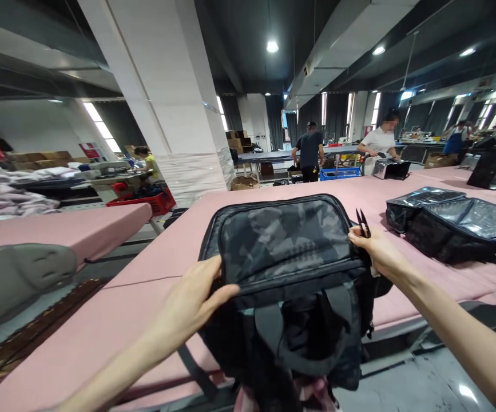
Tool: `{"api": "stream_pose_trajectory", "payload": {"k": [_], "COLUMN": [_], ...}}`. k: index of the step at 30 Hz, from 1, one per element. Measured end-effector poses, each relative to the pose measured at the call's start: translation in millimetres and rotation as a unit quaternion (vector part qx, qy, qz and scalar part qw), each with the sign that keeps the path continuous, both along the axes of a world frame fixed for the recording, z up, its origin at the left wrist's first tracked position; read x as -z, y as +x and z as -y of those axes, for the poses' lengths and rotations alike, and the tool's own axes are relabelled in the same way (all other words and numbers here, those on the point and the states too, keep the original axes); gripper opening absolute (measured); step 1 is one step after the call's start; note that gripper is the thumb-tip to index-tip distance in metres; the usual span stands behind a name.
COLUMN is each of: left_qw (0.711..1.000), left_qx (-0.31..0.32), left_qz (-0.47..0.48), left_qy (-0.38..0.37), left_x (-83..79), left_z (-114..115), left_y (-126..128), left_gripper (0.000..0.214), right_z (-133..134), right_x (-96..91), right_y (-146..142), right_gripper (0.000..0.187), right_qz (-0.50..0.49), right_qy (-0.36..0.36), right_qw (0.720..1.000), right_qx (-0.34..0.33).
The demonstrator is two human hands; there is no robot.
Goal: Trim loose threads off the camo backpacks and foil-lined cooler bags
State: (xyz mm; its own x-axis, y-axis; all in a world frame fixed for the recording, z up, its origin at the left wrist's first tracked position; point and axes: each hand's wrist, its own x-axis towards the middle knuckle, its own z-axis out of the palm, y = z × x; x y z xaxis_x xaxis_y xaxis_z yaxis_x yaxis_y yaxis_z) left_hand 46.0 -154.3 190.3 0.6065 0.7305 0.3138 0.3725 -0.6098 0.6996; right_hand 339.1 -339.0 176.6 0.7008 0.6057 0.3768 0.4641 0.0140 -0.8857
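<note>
Bag: a dark camouflage fabric bag (pixel 284 246) is held upright at the near edge of the pink padded table (pixel 102 326), so its front panel is presented.
Left hand (pixel 196 300): closed on the bag's left edge, steadying it.
Right hand (pixel 376 249): pinched on the right corner, with small black thread snips (pixel 362 222) kept in the fingers.
Nearby: black foil-lined bags (pixel 453 220) lie apart.

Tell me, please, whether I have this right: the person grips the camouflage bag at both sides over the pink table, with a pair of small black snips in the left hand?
Not quite: the head view shows the snips in the right hand, not the left. The left hand holds only the camouflage bag at its side, over the pink table.
</note>
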Motion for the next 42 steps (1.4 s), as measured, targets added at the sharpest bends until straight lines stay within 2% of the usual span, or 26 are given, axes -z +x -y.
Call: {"api": "stream_pose_trajectory", "payload": {"k": [2,3,5,7,9,12,14,15,17,19,23,25,30,33,36,39,42], "left_qw": [0.995,0.99,0.988,0.992,0.997,0.999,0.998,0.999,0.999,1.0,0.998,0.997,0.989,0.975,0.967,0.967,0.947], "left_qx": [-0.014,-0.013,0.004,0.021,0.025,0.028,0.032,0.03,0.011,-0.005,0.009,0.021,0.037,0.002,-0.039,-0.032,-0.036], "left_qz": [-0.041,-0.066,-0.106,-0.108,-0.077,-0.03,-0.027,-0.027,-0.021,-0.021,-0.051,-0.061,-0.073,-0.096,-0.103,-0.062,0.019], "left_qy": [0.093,0.123,0.114,0.064,0.016,-0.031,-0.038,-0.036,-0.027,-0.008,0.031,0.047,0.126,0.199,0.231,0.243,0.318], "left_x": [4.3,4.1,0.9,-2.9,-5.5,-8.1,-9.3,-9.5,-8.7,-5.7,1.3,1.0,-10.6,-10.8,-4.0,0.1,-3.5], "left_z": [2.9,2.0,-2.8,-8.4,-12.0,-13.8,-15.3,-16.8,-21.5,-27.5,-38.0,-43.3,-63.8,-79.0,-88.8,-81.9,-51.4], "left_y": [10.7,15.6,22.9,26.5,27.9,29.0,30.0,30.6,31.4,31.3,31.6,37.0,77.1,101.8,107.5,96.1,87.4], "left_gripper": [0.032,0.031,0.031,0.033,0.035,0.038,0.04,0.041,0.039,0.036,0.037,0.039,0.038,0.036,0.038,0.046,0.042], "right_z": [8.9,17.2,38.0,57.6,67.8,59.5,44.5,37.2,26.7,24.7,42.6,55.1,68.0,62.4,55.3,54.7,59.3], "right_x": [-7.9,-10.4,-10.4,-4.0,5.1,12.4,10.6,8.6,5.4,6.4,23.0,35.2,57.8,60.4,58.4,57.5,58.3], "right_y": [3.2,4.7,5.6,1.3,-8.3,-25.5,-32.7,-33.8,-30.2,-19.3,12.8,23.4,21.8,16.8,14.2,12.3,9.1], "right_gripper": [0.031,0.032,0.033,0.034,0.036,0.041,0.032,0.024,0.012,0.011,0.021,0.027,0.03,0.031,0.033,0.034,0.038], "right_qz": [-0.031,-0.021,0.036,0.117,0.214,0.343,0.376,0.375,0.356,0.339,0.255,0.181,0.056,0.056,0.074,0.064,0.078], "right_qy": [-0.005,0.01,0.048,0.042,-0.023,-0.146,-0.202,-0.212,-0.191,-0.136,-0.04,-0.012,0.058,0.063,0.059,0.047,0.03], "right_qw": [0.999,1.0,0.996,0.986,0.97,0.917,0.887,0.885,0.897,0.907,0.913,0.925,0.951,0.953,0.959,0.965,0.958], "right_qx": [-0.031,-0.015,0.06,0.112,0.114,0.145,0.174,0.176,0.178,0.211,0.315,0.334,0.299,0.29,0.267,0.248,0.275]}}
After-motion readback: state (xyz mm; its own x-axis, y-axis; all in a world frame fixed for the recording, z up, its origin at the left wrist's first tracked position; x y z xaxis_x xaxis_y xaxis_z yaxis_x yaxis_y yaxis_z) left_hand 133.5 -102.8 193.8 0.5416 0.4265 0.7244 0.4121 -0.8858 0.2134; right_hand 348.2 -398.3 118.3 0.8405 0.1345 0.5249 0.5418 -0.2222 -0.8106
